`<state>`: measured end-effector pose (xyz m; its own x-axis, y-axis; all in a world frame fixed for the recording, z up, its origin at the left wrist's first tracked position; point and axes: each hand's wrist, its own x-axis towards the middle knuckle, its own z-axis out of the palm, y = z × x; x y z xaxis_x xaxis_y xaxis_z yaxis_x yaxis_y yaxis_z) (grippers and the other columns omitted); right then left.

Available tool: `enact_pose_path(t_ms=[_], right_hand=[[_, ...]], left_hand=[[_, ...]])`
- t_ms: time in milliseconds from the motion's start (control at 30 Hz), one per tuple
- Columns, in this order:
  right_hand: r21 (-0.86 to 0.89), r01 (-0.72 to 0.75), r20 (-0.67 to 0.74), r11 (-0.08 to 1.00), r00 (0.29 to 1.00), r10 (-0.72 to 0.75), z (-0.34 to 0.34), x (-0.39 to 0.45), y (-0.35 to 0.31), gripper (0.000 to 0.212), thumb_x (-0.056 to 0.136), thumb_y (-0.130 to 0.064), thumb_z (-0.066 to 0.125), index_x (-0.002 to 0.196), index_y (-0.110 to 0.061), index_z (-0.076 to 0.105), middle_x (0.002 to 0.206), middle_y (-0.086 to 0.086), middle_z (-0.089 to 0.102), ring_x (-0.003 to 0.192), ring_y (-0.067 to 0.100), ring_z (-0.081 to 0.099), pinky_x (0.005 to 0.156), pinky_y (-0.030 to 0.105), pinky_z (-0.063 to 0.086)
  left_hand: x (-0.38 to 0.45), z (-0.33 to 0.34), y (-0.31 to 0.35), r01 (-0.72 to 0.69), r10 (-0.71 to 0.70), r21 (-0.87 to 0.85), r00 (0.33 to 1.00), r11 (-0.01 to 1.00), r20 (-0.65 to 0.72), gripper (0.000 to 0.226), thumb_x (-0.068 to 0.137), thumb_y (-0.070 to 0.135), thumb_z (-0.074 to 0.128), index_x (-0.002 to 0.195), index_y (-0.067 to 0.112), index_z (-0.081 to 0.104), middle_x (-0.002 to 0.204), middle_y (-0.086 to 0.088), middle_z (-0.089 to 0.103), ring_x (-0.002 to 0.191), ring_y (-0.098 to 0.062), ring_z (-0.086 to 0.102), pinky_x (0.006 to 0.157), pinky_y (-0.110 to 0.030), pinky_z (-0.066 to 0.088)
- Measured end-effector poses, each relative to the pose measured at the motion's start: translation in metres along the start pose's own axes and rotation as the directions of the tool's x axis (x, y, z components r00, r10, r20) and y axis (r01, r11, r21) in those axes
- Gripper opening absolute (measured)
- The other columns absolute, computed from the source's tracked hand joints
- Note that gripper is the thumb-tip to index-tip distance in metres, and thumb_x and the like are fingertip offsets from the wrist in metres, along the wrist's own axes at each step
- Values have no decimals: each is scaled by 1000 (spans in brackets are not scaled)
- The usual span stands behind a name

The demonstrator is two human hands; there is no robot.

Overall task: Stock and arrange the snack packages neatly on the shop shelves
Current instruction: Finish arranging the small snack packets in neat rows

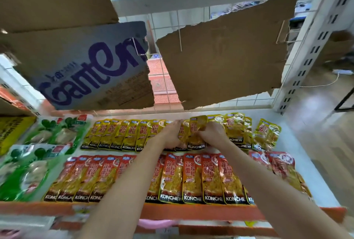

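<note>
White shelf (pixel 298 154) — tiled wall (pixel 191 20) behind

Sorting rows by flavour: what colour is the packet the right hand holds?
Yellow packet, black band at the bottom; head view shows it.

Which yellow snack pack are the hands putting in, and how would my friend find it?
Look at the white shelf with two rows of packs, red in front and yellow behind. In the middle of the back row, the left hand and right hand meet. The yellow pack between them stands up higher than its neighbours, and the right hand's fingers grip it.
</note>
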<state>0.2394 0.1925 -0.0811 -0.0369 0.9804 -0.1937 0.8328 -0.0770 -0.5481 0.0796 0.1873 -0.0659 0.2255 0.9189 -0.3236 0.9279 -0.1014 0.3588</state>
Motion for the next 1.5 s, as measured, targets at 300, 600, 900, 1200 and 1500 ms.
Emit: enact_pose_path(t_ms=[300,600,900,1200,1500], right_hand=[[-302,-13,-28,953,1000,5,-7,11,4,43,83,-55,57,96,-13,56,105,8,64,100,28,60,66,31,40],[-261,-183,-164,948,976,143,-25,8,29,63,79,-51,65,119,-6,49,125,16,49,114,31,51,84,38,46],[50,-206,-146,977,967,211,-48,10,22,30,81,-33,65,70,-5,58,75,10,58,68,25,53,52,26,35],[208,-122,-183,970,970,162,-55,5,16,31,91,-24,55,80,2,66,64,9,59,65,24,56,55,29,38],[-253,-137,-154,958,983,100,-18,10,20,22,96,-13,42,112,-2,53,115,18,59,106,32,57,77,35,45]], left_hand=[[1,-1,-2,-36,36,5,998,999,41,90,79,24,74,148,23,16,157,-1,12,142,-27,18,113,-42,22],[3,1,-5,-56,61,-115,997,992,42,85,78,19,74,145,22,24,154,-1,15,140,-26,20,111,-41,24],[8,-2,6,-128,113,-137,987,982,-111,67,88,21,57,146,14,25,154,-5,19,141,-27,21,106,-32,28],[17,19,11,-281,284,64,958,958,-43,77,86,46,60,147,17,23,158,-4,8,145,-22,0,115,-33,-1],[15,13,4,-338,338,8,941,941,-13,78,81,40,69,143,16,28,155,-3,13,143,-23,10,114,-35,12]])
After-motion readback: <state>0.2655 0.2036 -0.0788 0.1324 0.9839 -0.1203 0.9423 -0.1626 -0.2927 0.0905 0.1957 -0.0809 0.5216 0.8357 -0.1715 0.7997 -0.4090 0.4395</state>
